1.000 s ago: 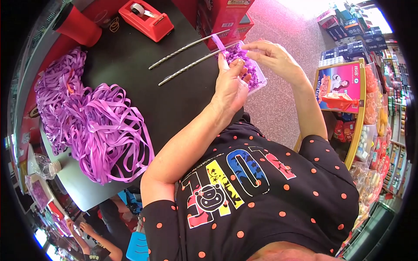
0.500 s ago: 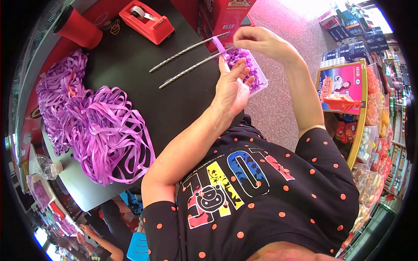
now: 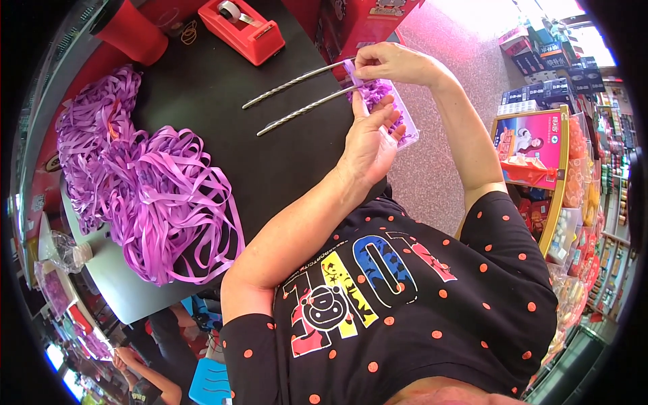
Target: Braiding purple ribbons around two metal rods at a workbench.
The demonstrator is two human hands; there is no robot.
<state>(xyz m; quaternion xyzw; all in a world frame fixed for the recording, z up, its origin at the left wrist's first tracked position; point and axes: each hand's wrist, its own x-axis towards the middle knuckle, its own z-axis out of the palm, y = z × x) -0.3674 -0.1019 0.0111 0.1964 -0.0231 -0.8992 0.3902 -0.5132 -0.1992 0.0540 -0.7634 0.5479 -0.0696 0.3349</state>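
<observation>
Two spiral metal rods, which look like drill bits, reach over the black tabletop: a far rod (image 3: 287, 85) and a near rod (image 3: 304, 111). A purple ribbon (image 3: 349, 67) spans their right ends. My right hand (image 3: 388, 64) pinches this ribbon beside the far rod, thumb and fingertips together. Below it, my left hand (image 3: 370, 138) is palm up with its fingers apart, the thumb stretched up to the near rod's end. Behind the left fingers, a clear plastic box (image 3: 409, 128) holds small purple ribbon pieces (image 3: 378, 89). How the rods are mounted is hidden.
A big tangled heap of purple ribbon (image 3: 162, 202) covers the table's left side. At the back stand a red tape dispenser (image 3: 253, 37), a red cup (image 3: 135, 37) and rubber bands (image 3: 191, 32). Goods fill the display (image 3: 533, 145) on the right. Another person's arm (image 3: 148, 374) shows lower left.
My right hand has moved left and down from beside the rods onto the ribbon. My left hand stays by the near rod's end. The whole view has shifted slightly.
</observation>
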